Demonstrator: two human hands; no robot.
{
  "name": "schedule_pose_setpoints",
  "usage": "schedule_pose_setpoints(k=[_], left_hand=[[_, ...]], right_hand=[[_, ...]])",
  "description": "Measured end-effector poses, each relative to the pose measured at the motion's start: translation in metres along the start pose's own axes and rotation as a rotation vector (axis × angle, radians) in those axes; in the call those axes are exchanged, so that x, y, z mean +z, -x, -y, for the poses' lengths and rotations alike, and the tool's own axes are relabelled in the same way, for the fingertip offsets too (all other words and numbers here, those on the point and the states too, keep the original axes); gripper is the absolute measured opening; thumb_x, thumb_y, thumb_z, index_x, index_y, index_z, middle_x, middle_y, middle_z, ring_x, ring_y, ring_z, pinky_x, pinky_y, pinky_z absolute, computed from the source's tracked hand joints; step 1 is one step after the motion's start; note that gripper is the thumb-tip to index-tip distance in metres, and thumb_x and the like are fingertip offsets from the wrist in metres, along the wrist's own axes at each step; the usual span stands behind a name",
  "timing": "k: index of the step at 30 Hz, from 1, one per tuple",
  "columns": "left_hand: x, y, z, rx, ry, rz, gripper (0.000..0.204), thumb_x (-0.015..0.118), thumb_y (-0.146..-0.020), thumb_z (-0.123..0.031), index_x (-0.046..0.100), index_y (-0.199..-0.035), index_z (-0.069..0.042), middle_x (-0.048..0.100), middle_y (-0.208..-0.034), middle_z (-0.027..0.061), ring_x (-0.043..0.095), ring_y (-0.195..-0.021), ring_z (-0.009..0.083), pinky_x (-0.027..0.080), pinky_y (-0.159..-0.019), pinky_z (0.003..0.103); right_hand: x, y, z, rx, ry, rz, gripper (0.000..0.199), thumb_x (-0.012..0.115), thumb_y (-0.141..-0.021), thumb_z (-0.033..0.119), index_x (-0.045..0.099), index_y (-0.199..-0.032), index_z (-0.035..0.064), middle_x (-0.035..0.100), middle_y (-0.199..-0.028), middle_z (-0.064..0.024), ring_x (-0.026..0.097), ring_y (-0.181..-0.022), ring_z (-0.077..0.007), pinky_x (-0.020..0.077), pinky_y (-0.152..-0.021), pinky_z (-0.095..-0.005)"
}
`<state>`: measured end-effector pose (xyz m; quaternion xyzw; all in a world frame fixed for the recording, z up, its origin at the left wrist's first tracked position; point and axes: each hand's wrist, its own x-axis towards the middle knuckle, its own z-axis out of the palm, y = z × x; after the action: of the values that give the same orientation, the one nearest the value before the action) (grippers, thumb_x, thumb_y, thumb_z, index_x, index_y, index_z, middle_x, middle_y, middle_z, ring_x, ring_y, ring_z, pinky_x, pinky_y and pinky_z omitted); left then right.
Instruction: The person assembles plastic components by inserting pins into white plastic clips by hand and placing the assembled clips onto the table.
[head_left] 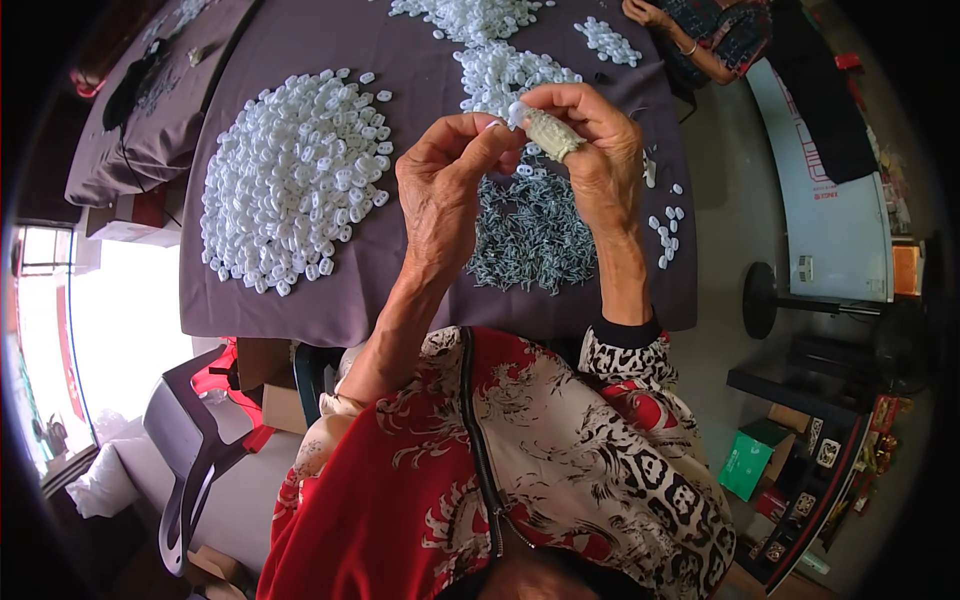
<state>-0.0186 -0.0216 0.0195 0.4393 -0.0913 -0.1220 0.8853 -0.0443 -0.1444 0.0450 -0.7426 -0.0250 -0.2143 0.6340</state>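
Observation:
Both of my hands meet above the dark tablecloth, fingertips nearly touching. My right hand (605,160) pinches a small white plastic piece (517,112) between thumb and forefinger; a pale yellowish wrap (552,135) covers that thumb. Close against the piece, my left hand (440,190) is closed in a pinch, and what its fingertips hold is too small to make out. Beneath the hands lies a heap of small grey metal screws (530,240). A big mound of white plastic pieces (295,185) is left of my left hand, and another white pile (510,70) lies just beyond the fingertips.
Several loose white pieces (665,235) lie near the table's right edge. A small white cluster (607,42) sits at the far right, by another person's arm (705,55). A grey chair (190,450) stands at lower left. A second covered table (150,110) is at far left.

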Motion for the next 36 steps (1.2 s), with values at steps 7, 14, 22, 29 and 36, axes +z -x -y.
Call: schedule_pose_setpoints(k=[7,14,22,29,36], left_hand=[[-0.001,-0.001,0.004,-0.005,-0.042,-0.015,0.013,0.061,-0.079,-0.009,0.059,-0.082,0.003,0.059,-0.070,0.0056,0.053,-0.062,0.0102,0.043,-0.062,0.022],[-0.003,-0.005,0.011,-0.039,-0.019,-0.042,0.015,0.062,-0.079,-0.009,0.059,-0.086,0.004,0.061,-0.071,0.0071,0.056,-0.064,0.0114,0.046,-0.063,0.023],[-0.006,-0.010,0.023,-0.080,0.008,-0.098,0.018,0.063,-0.078,-0.009,0.059,-0.088,0.005,0.062,-0.073,0.0095,0.058,-0.065,0.0139,0.048,-0.064,0.025],[-0.012,-0.018,0.025,-0.277,0.156,-0.058,0.018,0.057,-0.082,-0.012,0.057,-0.087,0.005,0.060,-0.077,0.0091,0.059,-0.067,0.0149,0.049,-0.065,0.028],[-0.010,-0.021,0.027,-0.355,0.287,-0.054,0.017,0.054,-0.085,-0.014,0.055,-0.089,0.002,0.059,-0.081,0.0079,0.057,-0.071,0.0128,0.047,-0.066,0.026]], right_hand=[[0.002,0.001,-0.005,-0.075,0.138,0.006,0.017,0.054,-0.075,-0.005,0.060,-0.090,-0.0008,0.060,-0.078,-0.0031,0.057,-0.070,-0.0072,0.0458,-0.064,-0.0193],[-0.001,0.001,-0.011,-0.107,0.226,0.018,0.019,0.054,-0.073,-0.005,0.060,-0.090,0.0012,0.062,-0.080,-0.0033,0.058,-0.074,-0.0098,0.0473,-0.067,-0.0220],[-0.003,-0.003,-0.024,-0.166,0.291,0.031,0.019,0.054,-0.073,-0.004,0.060,-0.090,0.0018,0.063,-0.081,-0.0046,0.059,-0.074,-0.0112,0.0472,-0.066,-0.0226],[-0.009,-0.007,-0.033,-0.262,0.411,0.085,0.022,0.055,-0.072,-0.004,0.060,-0.092,0.0023,0.061,-0.081,-0.0064,0.059,-0.073,-0.0138,0.0465,-0.065,-0.0240],[-0.008,-0.005,-0.029,-0.458,0.815,0.101,0.040,0.056,-0.060,-0.007,0.056,-0.099,0.0021,0.059,-0.086,-0.0106,0.056,-0.082,-0.0267,0.0462,-0.073,-0.0336]])
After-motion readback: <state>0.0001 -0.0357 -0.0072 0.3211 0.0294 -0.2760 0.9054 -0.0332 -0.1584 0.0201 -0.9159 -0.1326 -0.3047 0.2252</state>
